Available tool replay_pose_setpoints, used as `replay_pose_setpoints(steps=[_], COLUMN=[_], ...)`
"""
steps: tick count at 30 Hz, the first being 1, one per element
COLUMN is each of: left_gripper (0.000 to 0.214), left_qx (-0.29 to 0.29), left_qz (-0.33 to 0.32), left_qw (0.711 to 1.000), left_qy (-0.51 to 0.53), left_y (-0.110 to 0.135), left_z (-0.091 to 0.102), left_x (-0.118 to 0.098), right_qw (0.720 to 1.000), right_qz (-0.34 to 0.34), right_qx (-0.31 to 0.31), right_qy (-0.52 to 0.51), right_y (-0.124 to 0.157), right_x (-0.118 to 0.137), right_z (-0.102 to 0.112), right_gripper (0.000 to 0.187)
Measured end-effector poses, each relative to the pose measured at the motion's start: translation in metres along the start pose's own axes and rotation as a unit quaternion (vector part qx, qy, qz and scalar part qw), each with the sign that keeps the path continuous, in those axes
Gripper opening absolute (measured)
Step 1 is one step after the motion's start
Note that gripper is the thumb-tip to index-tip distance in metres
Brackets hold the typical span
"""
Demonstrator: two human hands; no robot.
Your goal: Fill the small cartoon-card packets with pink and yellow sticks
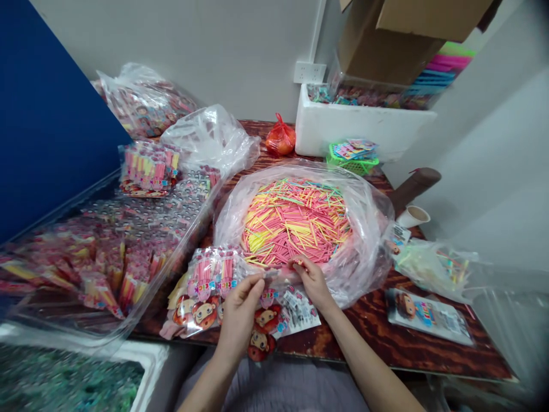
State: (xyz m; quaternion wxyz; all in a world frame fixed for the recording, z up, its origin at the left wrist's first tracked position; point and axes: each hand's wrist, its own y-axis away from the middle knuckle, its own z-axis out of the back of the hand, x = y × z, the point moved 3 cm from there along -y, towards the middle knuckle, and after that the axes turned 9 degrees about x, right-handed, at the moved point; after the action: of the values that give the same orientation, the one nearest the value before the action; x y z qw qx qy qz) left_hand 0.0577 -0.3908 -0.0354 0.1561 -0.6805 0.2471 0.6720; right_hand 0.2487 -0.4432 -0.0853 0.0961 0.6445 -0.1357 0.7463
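Observation:
My left hand (241, 312) pinches the upper edge of a clear printed packet (266, 315) with a cartoon face on it. To the right, my right hand (312, 281) has its fingers curled together at the near edge of the stick pile; what they hold is too small to make out. Pink, yellow and green thin sticks (295, 220) fill a large open plastic bag (369, 240) just beyond both hands. Beside my left hand, several packets with pink sticks (212, 274) lie over other printed packets (189, 315) at the table's front edge.
On the left, a clear tray (148, 297) holds many filled packets. Behind stand a red bag of orange fruit (281, 137), a green basket (354, 163) with cards and a white foam box (360, 126). A paper cup (414, 216) and flat packet stack (429, 317) are at right.

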Motion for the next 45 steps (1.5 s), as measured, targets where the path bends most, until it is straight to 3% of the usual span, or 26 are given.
replay_pose_setpoints(steps=[4, 9, 15, 22, 33, 45], left_gripper=[0.031, 0.036, 0.024, 0.027, 0.027, 0.027], left_qx=[-0.015, -0.003, 0.036, -0.006, -0.094, -0.088], left_qz=[0.052, 0.054, 0.045, 0.059, 0.066, 0.065], left_qw=[0.991, 0.996, 0.998, 0.998, 0.982, 0.983], left_qy=[0.120, 0.071, 0.032, 0.029, 0.153, 0.149], left_y=[-0.005, -0.006, -0.007, -0.005, -0.010, -0.012], left_z=[0.005, 0.000, 0.001, 0.023, 0.024, 0.021], left_x=[-0.003, -0.007, -0.002, 0.018, 0.015, 0.026], right_qw=[1.000, 1.000, 0.999, 0.999, 0.999, 0.999], right_qz=[0.012, 0.019, 0.020, 0.018, 0.009, 0.005], right_qx=[0.008, 0.007, 0.008, 0.010, 0.015, 0.005], right_qy=[0.014, 0.022, 0.041, 0.035, 0.030, 0.041], right_y=[0.000, 0.000, 0.000, 0.000, 0.001, 0.000], right_x=[-0.003, -0.001, -0.002, -0.001, -0.007, -0.005], right_z=[0.000, 0.000, 0.001, 0.000, 0.000, 0.002], right_gripper=[0.020, 0.019, 0.019, 0.020, 0.016, 0.018])
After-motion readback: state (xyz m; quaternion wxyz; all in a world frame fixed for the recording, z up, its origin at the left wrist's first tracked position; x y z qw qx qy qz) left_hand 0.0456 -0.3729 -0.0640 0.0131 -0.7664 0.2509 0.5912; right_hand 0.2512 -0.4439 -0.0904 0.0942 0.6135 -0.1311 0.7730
